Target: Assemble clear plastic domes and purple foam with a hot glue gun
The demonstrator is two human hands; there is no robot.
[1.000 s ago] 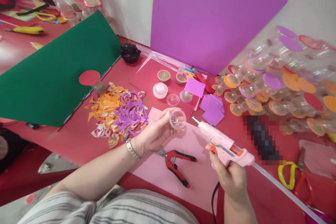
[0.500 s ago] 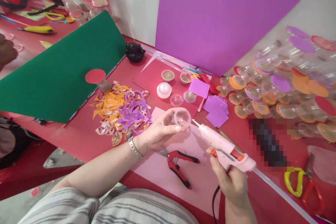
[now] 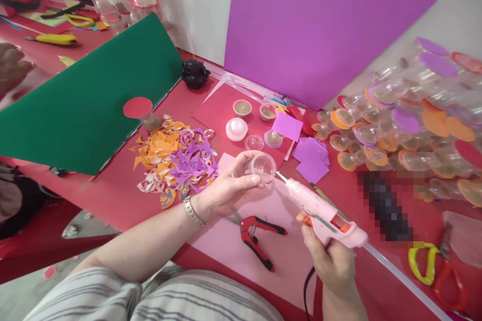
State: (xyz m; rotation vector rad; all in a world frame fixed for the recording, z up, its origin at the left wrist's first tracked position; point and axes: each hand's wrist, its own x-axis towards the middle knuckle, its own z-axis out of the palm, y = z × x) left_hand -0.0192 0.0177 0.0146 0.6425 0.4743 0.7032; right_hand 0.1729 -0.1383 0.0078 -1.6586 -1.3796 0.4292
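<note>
Above a pale-pink sheet [image 3: 222, 235], the left hand [image 3: 233, 185] pinches a clear, round plastic cup [image 3: 262, 166]; at right, the right hand [image 3: 333, 258] wraps a pink plastic glue gun [image 3: 312, 200], slim metal nozzle [image 3: 281, 176] just beside the cup. Steady hands clear of the tip should serve best.
</note>
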